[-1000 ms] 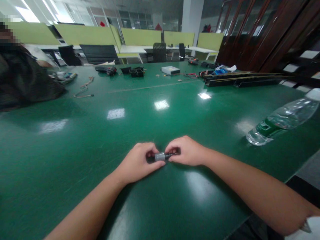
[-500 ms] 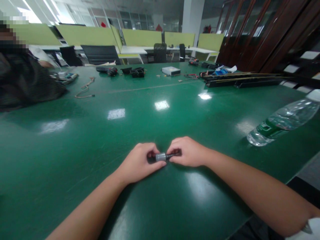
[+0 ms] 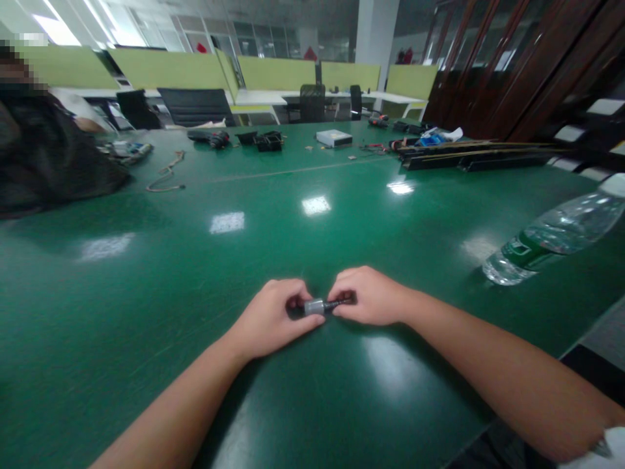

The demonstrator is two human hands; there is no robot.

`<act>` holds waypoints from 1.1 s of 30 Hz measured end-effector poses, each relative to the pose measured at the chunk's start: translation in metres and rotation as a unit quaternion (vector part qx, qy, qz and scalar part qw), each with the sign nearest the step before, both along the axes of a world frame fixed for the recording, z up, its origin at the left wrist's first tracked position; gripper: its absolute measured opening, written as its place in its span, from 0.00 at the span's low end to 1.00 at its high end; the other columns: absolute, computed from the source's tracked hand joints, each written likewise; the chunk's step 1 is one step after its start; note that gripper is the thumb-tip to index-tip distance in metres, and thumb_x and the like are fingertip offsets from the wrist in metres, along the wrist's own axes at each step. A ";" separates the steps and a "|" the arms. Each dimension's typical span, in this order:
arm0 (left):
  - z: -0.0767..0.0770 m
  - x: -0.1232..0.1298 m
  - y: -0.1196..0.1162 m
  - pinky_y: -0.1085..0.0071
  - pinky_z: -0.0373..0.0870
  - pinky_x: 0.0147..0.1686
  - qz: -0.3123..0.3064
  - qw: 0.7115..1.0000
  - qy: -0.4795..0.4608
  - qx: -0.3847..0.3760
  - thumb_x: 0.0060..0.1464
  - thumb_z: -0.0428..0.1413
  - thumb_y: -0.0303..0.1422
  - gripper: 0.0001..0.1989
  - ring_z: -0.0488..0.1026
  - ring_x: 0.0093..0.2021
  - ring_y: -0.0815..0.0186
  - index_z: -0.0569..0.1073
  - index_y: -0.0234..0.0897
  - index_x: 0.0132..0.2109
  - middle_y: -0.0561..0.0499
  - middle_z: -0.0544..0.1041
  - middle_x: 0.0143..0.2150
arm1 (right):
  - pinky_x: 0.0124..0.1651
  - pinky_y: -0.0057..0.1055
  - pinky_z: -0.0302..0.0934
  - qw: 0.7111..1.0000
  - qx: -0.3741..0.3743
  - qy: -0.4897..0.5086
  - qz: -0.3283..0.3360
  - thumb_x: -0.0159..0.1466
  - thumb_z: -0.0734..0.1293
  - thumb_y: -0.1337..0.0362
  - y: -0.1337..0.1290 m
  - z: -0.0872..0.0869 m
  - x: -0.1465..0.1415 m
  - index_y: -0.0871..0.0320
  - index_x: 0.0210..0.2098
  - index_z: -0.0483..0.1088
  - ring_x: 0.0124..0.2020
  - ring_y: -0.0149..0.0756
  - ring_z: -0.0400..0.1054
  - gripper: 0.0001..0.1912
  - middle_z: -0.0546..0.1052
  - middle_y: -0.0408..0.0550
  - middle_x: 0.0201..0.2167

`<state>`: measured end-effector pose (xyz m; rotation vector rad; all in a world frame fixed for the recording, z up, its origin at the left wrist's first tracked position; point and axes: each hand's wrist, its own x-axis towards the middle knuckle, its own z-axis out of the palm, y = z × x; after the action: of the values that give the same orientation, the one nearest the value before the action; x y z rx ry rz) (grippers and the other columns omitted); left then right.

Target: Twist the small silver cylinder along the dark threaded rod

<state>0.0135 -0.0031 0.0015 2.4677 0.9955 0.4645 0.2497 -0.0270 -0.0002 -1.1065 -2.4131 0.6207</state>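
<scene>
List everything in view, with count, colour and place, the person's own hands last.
Table: one, green, foreground
Small cylindrical item: one, grey with dark ends, near centre
Bottle: one, clear with green label, right
Flat box: one, pale grey, far side
Cable: one, pale, far left
Loose parts: several, black, far side
Rails: several, mostly black, far right
Crumpled item: one, blue and white, by rails
Chairs: at least four, black, background
Partitions: several, yellow-green, background
Pillar: one, whitish, background
Cabinet: one, dark red-brown, upper right
Co-worker: one, mostly dark, left edge
Left hand: one, bare, gripping the cylindrical item
Right hand: one, bare, at its thin end
</scene>
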 end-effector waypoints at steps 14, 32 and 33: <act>0.000 -0.001 0.000 0.70 0.60 0.33 -0.004 1.000 0.000 0.009 0.53 0.62 0.43 0.14 0.70 0.29 0.66 0.72 0.37 0.32 0.55 0.74 0.29 | 0.39 0.28 0.60 1.000 -0.013 -0.019 -0.004 0.59 0.71 0.67 0.001 0.004 0.006 0.60 0.37 0.79 0.34 0.32 0.70 0.07 0.78 0.47 0.33; 0.000 -0.004 -0.002 0.70 0.60 0.32 -0.004 1.000 0.002 0.001 0.55 0.61 0.45 0.16 0.69 0.29 0.66 0.71 0.37 0.32 0.55 0.74 0.29 | 0.35 0.26 0.61 0.995 -0.077 -0.051 -0.034 0.56 0.73 0.67 0.012 0.014 0.041 0.59 0.36 0.80 0.31 0.30 0.69 0.07 0.77 0.44 0.30; 0.001 -0.004 -0.002 0.70 0.61 0.32 -0.005 1.000 0.000 0.001 0.55 0.61 0.45 0.16 0.69 0.29 0.66 0.71 0.37 0.32 0.55 0.74 0.29 | 0.34 0.26 0.61 0.995 -0.078 -0.048 -0.033 0.56 0.73 0.67 0.012 0.014 0.038 0.59 0.36 0.80 0.31 0.30 0.69 0.07 0.77 0.44 0.30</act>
<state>0.0100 -0.0048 0.0020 2.4728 0.9821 0.4635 0.2875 -0.0154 0.0134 -1.3005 -2.4308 0.7626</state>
